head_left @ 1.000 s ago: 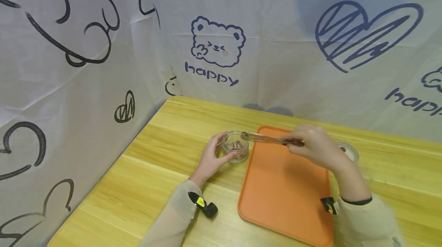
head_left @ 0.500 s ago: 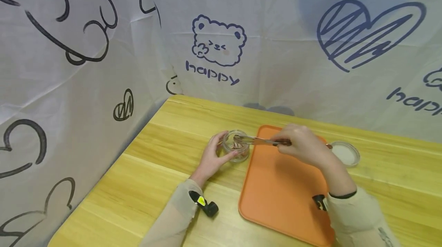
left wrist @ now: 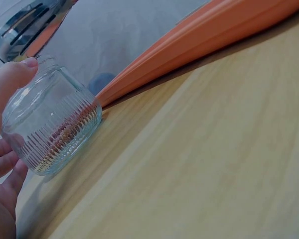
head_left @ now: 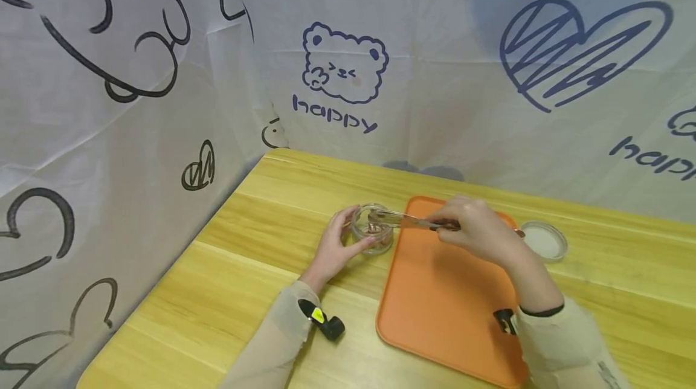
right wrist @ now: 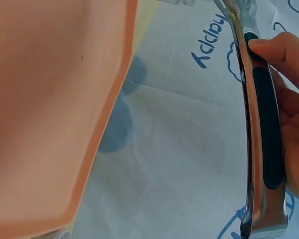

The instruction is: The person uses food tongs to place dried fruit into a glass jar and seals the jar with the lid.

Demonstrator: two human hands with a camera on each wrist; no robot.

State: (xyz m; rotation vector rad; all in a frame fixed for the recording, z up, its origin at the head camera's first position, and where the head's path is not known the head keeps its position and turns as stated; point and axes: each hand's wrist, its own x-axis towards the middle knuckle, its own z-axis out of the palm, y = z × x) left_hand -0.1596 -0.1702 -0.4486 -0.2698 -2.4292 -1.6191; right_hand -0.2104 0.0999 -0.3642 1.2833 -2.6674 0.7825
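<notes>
My left hand (head_left: 339, 247) grips a clear glass jar (left wrist: 57, 122), thumb on the near side near the rim and fingers around the far side. Ribbed glass shows small reddish-brown pieces (left wrist: 67, 132) low inside it. The jar stands upright on the table, left of the orange tray. My right hand (head_left: 478, 229) holds metal tongs (right wrist: 264, 114) with dark grip pads, reaching across above the tray. The slotted head of the tongs (left wrist: 30, 30) is at the jar's mouth, and what lies between its tips is hidden.
The orange tray (head_left: 435, 316) lies on the wood-grain table (head_left: 228, 268). Right of it, partly behind my right forearm, is a round jar lid (head_left: 544, 241). White cloth (head_left: 435, 105) with drawings hangs behind and along the left side.
My right hand has moved left, bringing the tongs' head from the jar's right rim further over its mouth. In the last half second little has moved. My left hand stays on the jar.
</notes>
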